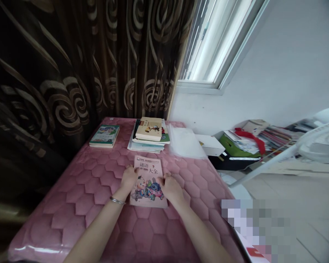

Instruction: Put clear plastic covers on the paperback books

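A pale pink paperback book (148,188) with cartoon figures and Chinese characters on its cover lies on the pink padded table cover (98,219). Gripping its left edge is my left hand (129,178), thumb on the cover, a silver bangle at the wrist. My right hand (171,186) holds the opposite edge, its thumb also on top. The fingers beneath the book's sides are partly hidden. Beyond it stands a stack of books, topped by a cream book (149,128). A green-covered book (104,135) rests farther left on another one.
Clear plastic sheeting (185,141) lies right of the stack, beside a white box (210,145). A dark patterned curtain (98,54) borders the far left side. Papers and a green bag (233,149) are piled beyond the right edge, near a white fan (315,140).
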The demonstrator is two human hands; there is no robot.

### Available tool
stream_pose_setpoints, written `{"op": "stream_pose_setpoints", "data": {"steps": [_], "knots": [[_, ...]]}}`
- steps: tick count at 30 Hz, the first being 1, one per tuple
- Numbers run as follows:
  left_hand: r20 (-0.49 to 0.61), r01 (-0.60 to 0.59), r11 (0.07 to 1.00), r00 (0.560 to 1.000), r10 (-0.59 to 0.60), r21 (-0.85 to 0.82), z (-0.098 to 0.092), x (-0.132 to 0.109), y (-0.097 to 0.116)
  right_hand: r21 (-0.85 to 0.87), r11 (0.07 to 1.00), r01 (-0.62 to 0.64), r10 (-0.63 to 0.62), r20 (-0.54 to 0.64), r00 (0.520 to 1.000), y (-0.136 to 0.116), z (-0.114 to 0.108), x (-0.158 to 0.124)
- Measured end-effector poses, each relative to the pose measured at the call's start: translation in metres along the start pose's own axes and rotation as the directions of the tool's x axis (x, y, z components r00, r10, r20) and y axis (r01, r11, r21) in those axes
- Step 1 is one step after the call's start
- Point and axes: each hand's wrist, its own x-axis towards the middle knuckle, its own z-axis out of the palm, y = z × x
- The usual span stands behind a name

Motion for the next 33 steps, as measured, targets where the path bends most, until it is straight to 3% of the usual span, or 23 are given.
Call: {"op": "stream_pose_setpoints", "data": {"steps": [4,9,13,16,20,24,29,31,33], "knots": [[-0.064,-0.087,0.986,0.995,0.078,-0.14,-0.002,-0.015,-0.002,0.207,0.975,0.083,-0.054,-0.14,0.989,0.006,0.006,0.004],[-0.344,-0.365,0.797,0.915,0.211,-0.482,-0.018,-0.032,0.003,0.626,0.758,0.183,-0.136,-0.123,0.983,0.012,-0.007,0.007],[-0.42,-0.469,0.73,0.866,0.271,-0.497,-0.038,-0.035,0.016,0.641,0.699,0.317,-0.139,-0.314,0.939,0.016,-0.027,0.01],[-0.427,-0.509,0.701,0.849,0.312,-0.499,-0.04,-0.033,0.018,0.593,0.711,0.378,-0.133,-0.414,0.9,0.02,-0.027,0.015],[-0.365,-0.439,0.711,0.891,0.269,-0.549,-0.02,-0.03,0.004,0.557,0.761,0.333,-0.141,-0.359,0.923,0.025,-0.011,0.018],[-0.247,-0.368,0.713,0.93,0.272,-0.597,-0.002,-0.025,-0.013,0.518,0.827,0.217,-0.06,-0.303,0.951,0.022,-0.006,0.015],[-0.149,-0.232,0.71,0.973,0.179,-0.665,-0.006,-0.017,-0.011,0.484,0.845,0.23,-0.055,-0.348,0.936,0.009,-0.019,0.018],[-0.079,-0.116,0.679,0.993,0.085,-0.725,-0.011,-0.015,-0.008,0.488,0.842,0.231,-0.061,-0.34,0.939,0.006,-0.021,0.022],[0.035,0.038,0.61,0.999,-0.017,-0.791,-0.013,-0.015,-0.007,0.481,0.858,0.181,-0.063,-0.252,0.966,0.006,-0.018,0.027]]}}
